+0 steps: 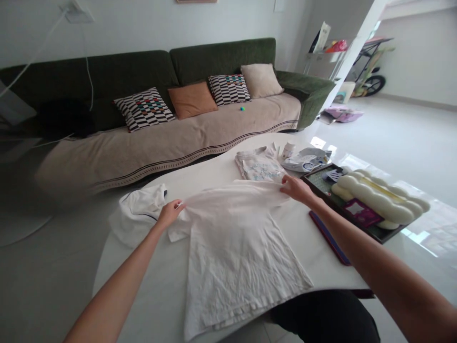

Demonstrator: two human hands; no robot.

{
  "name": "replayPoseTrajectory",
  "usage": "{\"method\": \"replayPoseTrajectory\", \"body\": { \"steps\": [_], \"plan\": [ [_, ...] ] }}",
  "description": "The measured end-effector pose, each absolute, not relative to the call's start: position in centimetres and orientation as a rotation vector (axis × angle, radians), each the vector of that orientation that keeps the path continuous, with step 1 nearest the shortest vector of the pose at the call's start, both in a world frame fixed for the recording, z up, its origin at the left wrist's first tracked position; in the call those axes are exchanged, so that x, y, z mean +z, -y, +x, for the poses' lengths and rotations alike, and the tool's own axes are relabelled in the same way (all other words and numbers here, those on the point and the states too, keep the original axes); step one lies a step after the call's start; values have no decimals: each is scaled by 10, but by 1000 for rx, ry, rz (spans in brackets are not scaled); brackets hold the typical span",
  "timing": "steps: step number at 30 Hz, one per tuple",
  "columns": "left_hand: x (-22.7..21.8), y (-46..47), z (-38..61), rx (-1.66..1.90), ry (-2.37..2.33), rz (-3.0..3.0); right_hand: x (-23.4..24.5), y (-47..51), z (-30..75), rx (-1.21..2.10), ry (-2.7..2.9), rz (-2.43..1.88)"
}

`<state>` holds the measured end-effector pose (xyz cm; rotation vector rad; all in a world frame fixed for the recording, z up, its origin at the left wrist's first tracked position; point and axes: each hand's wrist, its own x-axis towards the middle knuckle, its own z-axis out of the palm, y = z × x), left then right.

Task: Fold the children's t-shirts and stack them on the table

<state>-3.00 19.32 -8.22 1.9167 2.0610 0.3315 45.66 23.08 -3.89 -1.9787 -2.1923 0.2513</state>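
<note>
White T-shirt (243, 252) over white table (153, 286), left hand (170, 213), right hand (297, 189); each grip clamped on the T-shirt's upper part

No text can be read — the blue print (264, 166) on the folded garment (255, 159) just beyond the right hand (297, 188), the markings (307, 166) on the silvery packet (314, 155) past it — all illegible.

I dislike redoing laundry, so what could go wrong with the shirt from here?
The white shirt has its hem by the table's near edge, so it might slip off. The right hand, gripping it, is close to the printed garment and could rumple that.
</note>
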Motion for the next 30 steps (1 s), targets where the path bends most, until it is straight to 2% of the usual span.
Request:
{"method": "replayPoseTrajectory", "body": {
  "steps": [4,7,12,16,19,23,30],
  "plan": [
    [-85,-191,-38,-34,-2158,1798,-71,-226,444,241,2157,-2151],
    [-81,-195,-45,-160,-2139,1755,-82,-222,431,190,2094,-2188],
    [-72,-178,-30,182,-2384,1948,-81,-206,414,99,2034,-2064],
    [-71,-102,14,456,-1918,2222,-76,-158,409,272,2125,-1769],
    [-75,-18,44,420,-1533,2198,-73,-96,405,554,2283,-1506],
    [-82,60,59,372,-1390,2160,-75,-14,395,811,2448,-1280],
    [-92,73,58,460,-1456,2232,-84,31,384,618,2548,-1231]
  ]
}}
